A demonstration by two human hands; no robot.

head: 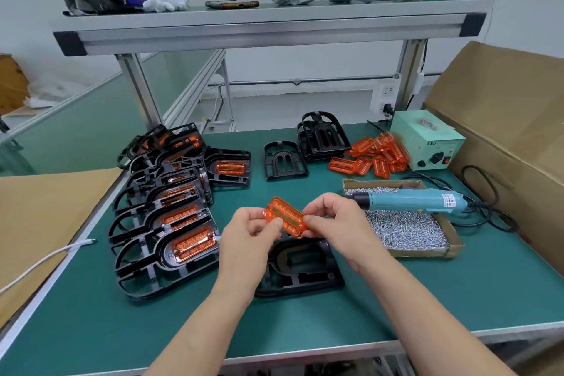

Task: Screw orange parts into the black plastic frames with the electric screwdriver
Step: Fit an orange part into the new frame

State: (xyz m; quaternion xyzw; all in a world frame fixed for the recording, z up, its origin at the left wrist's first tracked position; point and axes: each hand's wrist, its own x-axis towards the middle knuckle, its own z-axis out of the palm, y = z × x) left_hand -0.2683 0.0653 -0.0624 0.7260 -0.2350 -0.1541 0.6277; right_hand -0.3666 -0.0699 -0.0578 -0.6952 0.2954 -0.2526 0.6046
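Both hands hold one orange part (285, 217) in the air above an empty black plastic frame (300, 265) lying flat on the green mat. My left hand (250, 232) pinches its left end and my right hand (332, 223) pinches its right end. The teal electric screwdriver (409, 200) lies across a cardboard tray of screws (409, 229) just right of my hands. A loose heap of orange parts (375, 154) sits at the back right. Empty black frames (285, 160) stand behind the hands.
Several black frames fitted with orange parts (171, 217) are stacked at the left. A pale green power supply box (427, 139) stands at the back right with black cables (482, 210) trailing from it. Open cardboard boxes flank both sides. A white cable (45, 259) lies at the left edge.
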